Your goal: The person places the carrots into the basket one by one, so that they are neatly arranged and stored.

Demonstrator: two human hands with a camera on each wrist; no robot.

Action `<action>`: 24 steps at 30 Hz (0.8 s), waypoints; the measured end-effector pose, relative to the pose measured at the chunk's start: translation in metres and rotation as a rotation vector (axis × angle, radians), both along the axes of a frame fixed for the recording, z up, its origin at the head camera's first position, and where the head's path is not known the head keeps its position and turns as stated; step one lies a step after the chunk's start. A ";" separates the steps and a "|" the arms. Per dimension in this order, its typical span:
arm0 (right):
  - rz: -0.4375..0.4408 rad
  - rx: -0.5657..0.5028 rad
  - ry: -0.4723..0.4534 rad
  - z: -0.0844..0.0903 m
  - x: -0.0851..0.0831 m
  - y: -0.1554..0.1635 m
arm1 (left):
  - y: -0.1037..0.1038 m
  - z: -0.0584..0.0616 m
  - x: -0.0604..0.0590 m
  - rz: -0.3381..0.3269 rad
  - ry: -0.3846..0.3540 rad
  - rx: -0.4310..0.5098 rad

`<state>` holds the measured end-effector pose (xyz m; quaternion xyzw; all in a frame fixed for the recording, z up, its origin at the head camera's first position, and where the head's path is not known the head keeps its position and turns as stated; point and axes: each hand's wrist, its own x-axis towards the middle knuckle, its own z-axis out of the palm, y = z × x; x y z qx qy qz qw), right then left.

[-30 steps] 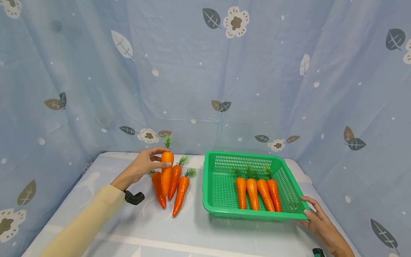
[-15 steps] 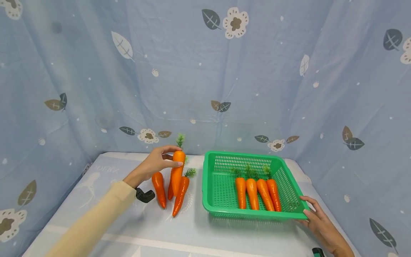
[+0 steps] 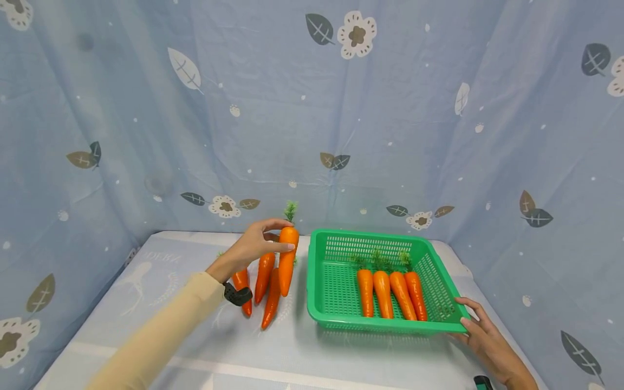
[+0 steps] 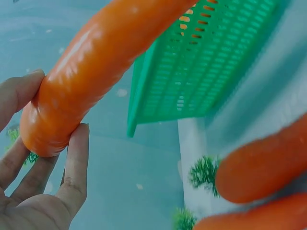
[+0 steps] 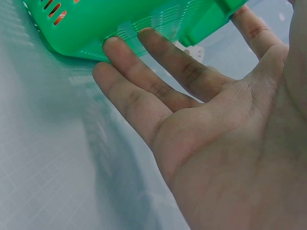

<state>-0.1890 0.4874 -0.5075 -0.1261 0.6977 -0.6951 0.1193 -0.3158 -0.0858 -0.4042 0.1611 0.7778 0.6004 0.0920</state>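
An orange carrot (image 3: 287, 271) hangs tip down in my left hand (image 3: 258, 241), which grips its thick top between thumb and fingers. Its green tuft sticks up behind the fingers. In the left wrist view the carrot (image 4: 100, 67) slants up towards the basket wall (image 4: 177, 86). Three more carrots lie below and left of the held one, including one carrot (image 3: 265, 276) partly beside my wrist. My right hand (image 3: 492, 346) holds the near right corner of the green basket (image 3: 380, 325), thumb on the rim. In the right wrist view its fingertips (image 5: 115, 45) touch the basket's outer wall.
Several carrots (image 3: 383, 295) lie side by side in the basket's right half, tufts to the back. A pale patterned cloth covers the table (image 3: 273, 357). Blue printed curtains (image 3: 263, 124) hang behind and at both sides.
My left hand has carried the carrot to the right, from over the left of the loose carrots to close by the basket's left side. The right hand and basket stay in place.
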 end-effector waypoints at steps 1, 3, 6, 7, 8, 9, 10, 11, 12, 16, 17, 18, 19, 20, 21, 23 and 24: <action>-0.004 0.005 0.001 0.000 0.000 -0.001 | 0.003 0.000 0.000 -0.005 -0.003 0.010; -0.026 0.026 -0.002 0.001 0.001 -0.003 | 0.008 0.002 0.000 -0.013 -0.007 0.032; -0.067 0.057 -0.013 0.002 0.002 -0.006 | 0.015 0.003 -0.001 -0.018 -0.007 0.059; -0.070 0.063 -0.014 0.002 0.002 -0.006 | 0.018 0.003 -0.001 -0.021 -0.005 0.071; -0.073 0.064 -0.013 0.002 0.002 -0.006 | 0.021 0.003 -0.002 -0.025 0.000 0.077; -0.072 0.062 -0.012 0.002 0.003 -0.005 | 0.024 0.004 -0.002 -0.029 0.005 0.083; -0.070 0.059 -0.008 0.002 0.003 -0.005 | 0.028 0.004 -0.002 -0.033 0.009 0.089; -0.065 0.053 -0.005 0.002 0.003 -0.005 | 0.032 0.004 -0.002 -0.040 0.013 0.098; -0.058 0.046 -0.001 0.002 0.003 -0.004 | 0.035 0.004 -0.003 -0.046 0.018 0.104; -0.055 0.032 -0.002 0.001 0.002 -0.003 | 0.050 0.003 -0.004 -0.062 0.020 0.110; -0.052 0.031 -0.006 0.001 0.002 -0.003 | 0.053 0.003 -0.005 -0.066 0.018 0.113; -0.059 0.033 -0.013 0.001 0.002 -0.003 | 0.056 0.002 -0.005 -0.069 0.012 0.116; -0.065 0.035 -0.020 0.001 0.001 -0.003 | 0.059 0.002 -0.005 -0.072 0.007 0.115; -0.075 0.037 -0.027 0.001 0.001 -0.003 | 0.063 0.002 -0.005 -0.074 0.000 0.114; -0.080 0.040 -0.033 0.001 0.001 -0.003 | 0.066 0.001 -0.005 -0.074 -0.007 0.111; -0.081 0.043 -0.035 0.000 0.001 -0.002 | 0.072 0.001 -0.007 -0.077 -0.012 0.098; -0.090 0.045 -0.036 0.000 0.001 -0.002 | 0.075 0.001 -0.008 -0.078 -0.015 0.089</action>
